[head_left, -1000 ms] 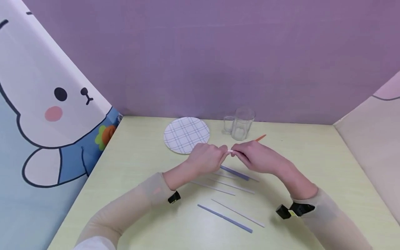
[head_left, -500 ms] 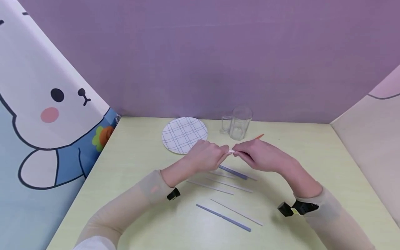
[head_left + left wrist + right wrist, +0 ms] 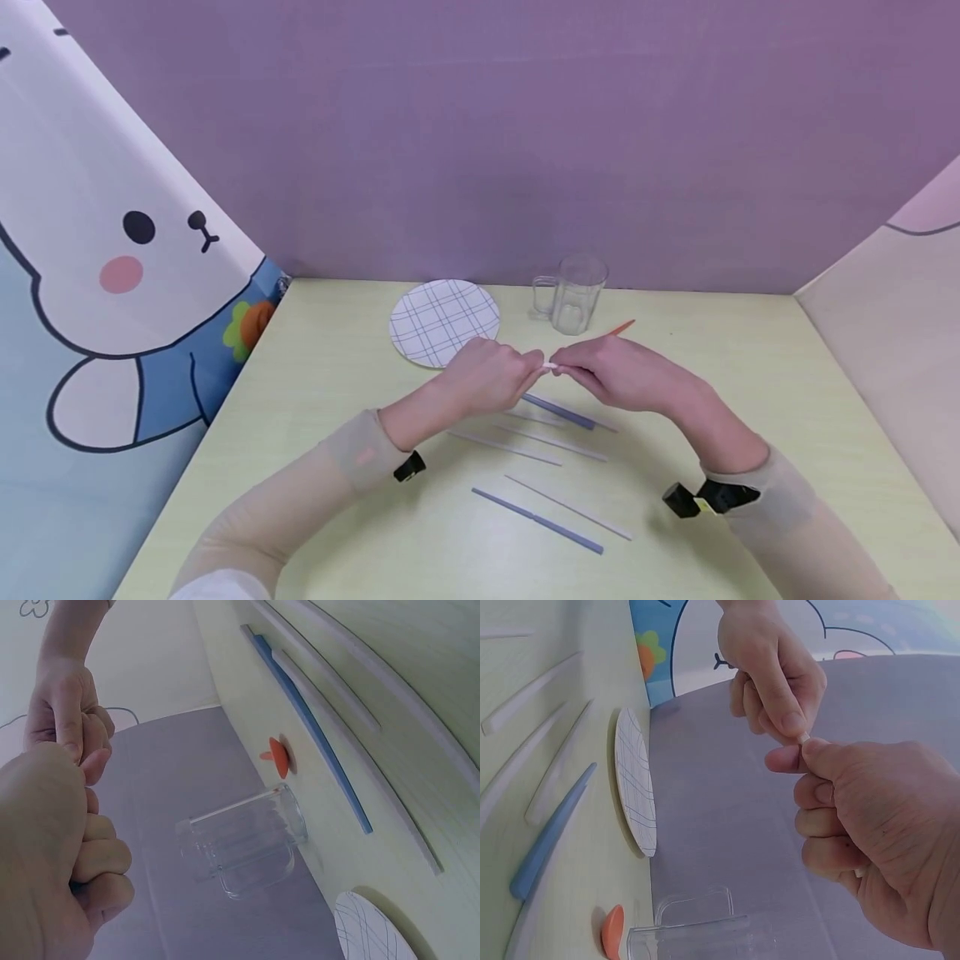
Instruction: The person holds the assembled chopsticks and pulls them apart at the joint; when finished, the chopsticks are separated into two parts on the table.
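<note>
In the head view my left hand [image 3: 487,375] and right hand [image 3: 637,372] meet above the middle of the table. Their thumbs and fingers pinch a small white piece [image 3: 551,365] from both sides, and a short length of it shows between the fingertips. From the right wrist, the white piece [image 3: 803,738] looks thin and stick-like; most of it is hidden in the hands. Below the hands lie a blue stick [image 3: 562,412] and several slim white sticks [image 3: 551,443]. Closer to the front are another blue stick [image 3: 540,519], thicker toward one end, and a thin pale stick [image 3: 567,506].
At the back of the table [image 3: 750,400] stands a clear glass mug [image 3: 576,296], its handle to the left. A round white plate [image 3: 442,321] with blue crossed lines lies left of it. An orange spoon-like item [image 3: 613,931] rests near the mug. A purple wall [image 3: 480,142] rises behind.
The hands keep pinching the white piece and have barely shifted. Nothing on the table has been moved.
</note>
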`<state>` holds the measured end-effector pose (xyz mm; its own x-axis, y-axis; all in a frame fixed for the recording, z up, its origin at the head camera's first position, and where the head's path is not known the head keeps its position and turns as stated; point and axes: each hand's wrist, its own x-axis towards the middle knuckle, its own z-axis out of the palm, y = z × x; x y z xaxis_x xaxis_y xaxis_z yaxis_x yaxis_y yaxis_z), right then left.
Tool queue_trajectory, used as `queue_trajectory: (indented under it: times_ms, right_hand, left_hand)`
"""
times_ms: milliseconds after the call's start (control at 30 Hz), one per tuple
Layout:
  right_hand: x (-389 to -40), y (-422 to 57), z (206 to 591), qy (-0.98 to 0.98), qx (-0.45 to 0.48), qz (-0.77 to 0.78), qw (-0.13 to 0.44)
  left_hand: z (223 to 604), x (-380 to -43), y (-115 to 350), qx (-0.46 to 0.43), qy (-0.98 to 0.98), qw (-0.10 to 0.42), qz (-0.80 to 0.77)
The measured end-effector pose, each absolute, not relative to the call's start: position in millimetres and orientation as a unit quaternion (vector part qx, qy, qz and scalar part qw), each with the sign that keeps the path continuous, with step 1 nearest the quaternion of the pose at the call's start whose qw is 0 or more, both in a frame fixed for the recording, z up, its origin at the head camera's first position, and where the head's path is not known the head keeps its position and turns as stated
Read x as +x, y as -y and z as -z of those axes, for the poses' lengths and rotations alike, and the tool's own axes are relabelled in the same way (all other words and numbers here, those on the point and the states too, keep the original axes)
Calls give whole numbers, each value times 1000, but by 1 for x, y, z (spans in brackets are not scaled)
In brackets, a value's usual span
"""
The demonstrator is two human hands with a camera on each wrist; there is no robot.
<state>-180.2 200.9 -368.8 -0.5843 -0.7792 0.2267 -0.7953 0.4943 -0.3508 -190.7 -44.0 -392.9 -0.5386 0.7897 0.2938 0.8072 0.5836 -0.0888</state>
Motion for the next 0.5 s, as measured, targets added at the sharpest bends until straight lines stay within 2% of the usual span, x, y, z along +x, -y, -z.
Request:
queue_trajectory:
  times_ms: [500]
  right_hand:
    - [-179,-202,370,871,445,-206,18]
  left_hand:
    - [391,-187,42,-447,881,149,42]
